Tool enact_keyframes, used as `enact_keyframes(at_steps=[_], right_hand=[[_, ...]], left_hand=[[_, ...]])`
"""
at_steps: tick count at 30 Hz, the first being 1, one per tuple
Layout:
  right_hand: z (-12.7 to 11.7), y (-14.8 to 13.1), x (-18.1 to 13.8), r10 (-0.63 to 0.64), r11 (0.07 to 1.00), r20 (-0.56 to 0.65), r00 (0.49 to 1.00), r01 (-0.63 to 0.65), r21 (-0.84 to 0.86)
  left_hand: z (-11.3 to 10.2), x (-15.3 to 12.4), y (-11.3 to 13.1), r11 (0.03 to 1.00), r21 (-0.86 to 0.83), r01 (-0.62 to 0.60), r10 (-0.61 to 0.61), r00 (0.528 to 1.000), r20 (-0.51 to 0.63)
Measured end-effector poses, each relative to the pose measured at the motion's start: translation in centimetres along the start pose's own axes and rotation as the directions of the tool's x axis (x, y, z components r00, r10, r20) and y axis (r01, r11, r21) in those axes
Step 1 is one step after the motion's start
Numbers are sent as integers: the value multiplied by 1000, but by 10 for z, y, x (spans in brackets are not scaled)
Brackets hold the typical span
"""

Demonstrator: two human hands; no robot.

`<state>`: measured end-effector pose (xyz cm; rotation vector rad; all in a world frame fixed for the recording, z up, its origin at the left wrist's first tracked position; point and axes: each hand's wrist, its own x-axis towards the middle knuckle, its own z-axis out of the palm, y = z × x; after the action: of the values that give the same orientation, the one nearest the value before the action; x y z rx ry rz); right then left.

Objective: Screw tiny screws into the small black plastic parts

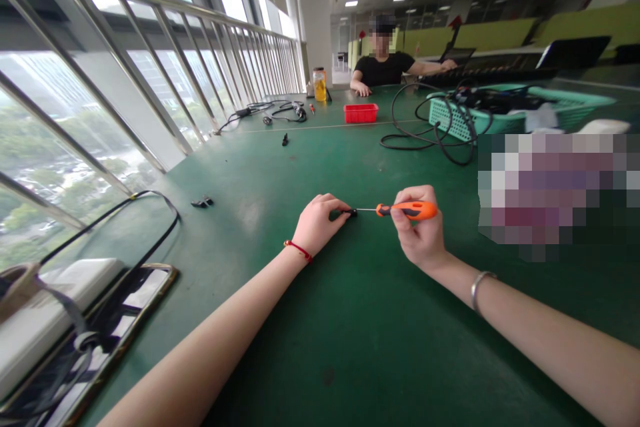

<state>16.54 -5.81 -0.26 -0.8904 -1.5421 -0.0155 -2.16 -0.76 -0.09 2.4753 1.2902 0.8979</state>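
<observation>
My right hand (421, 233) grips an orange and black screwdriver (413, 211) by its handle, with the shaft pointing left and lying nearly level. The screwdriver's tip meets a small black part (353, 212), which my left hand (323, 219) pinches between thumb and fingers just above the green table (320, 320). Much of that part is covered by my fingertips, so its exact kind cannot be made out. Further left on the table lie small black pieces (202, 202), and another small black piece (285, 139) sits farther back.
A red tray (361, 113) stands toward the back, left of a teal basket (505, 121) with black cables trailing out. More cables (270, 109) and a jar (320, 85) are at back left. A person (383, 67) sits opposite. A white box (55, 313) stands at near left beside railings.
</observation>
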Motion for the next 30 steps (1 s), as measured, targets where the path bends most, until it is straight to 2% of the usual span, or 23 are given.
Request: enact_keyframes(at_steps=[9, 30], right_hand=[[0, 2, 0, 2, 1000, -1, 1000, -2, 11], [0, 2, 0, 45, 999, 4, 999, -45, 31]], left_hand=[[-1, 1, 0, 995, -82, 63, -61, 998, 22], [-1, 1, -1, 992, -113, 64, -61, 998, 22]])
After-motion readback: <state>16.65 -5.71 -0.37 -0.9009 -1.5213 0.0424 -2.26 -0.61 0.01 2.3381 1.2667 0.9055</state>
